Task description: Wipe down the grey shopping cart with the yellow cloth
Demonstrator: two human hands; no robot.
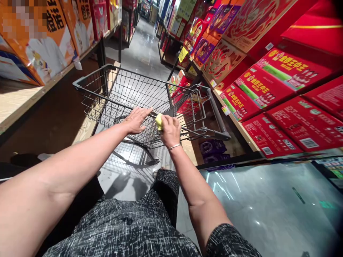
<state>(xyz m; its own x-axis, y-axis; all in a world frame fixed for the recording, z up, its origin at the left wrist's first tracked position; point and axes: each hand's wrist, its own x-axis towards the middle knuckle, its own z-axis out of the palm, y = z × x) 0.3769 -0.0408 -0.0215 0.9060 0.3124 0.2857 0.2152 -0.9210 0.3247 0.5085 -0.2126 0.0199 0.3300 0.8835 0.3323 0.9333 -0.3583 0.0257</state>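
Observation:
A dark grey wire shopping cart (112, 85) stands in a shop aisle in front of me. My left hand (138, 119) lies on the cart's near rim with its fingers stretched out flat. My right hand (170, 130) is closed around a small yellow cloth (159, 121) and presses it against the same rim, right beside the left hand. A thin bracelet circles my right wrist. The cart's basket holds nothing that I can see.
Red gift boxes (268, 89) fill sloping shelves on the right, close to the cart's side. Orange boxes (50, 39) line a wooden shelf on the left. The glossy grey floor (142, 50) of the aisle runs straight ahead past more shelves.

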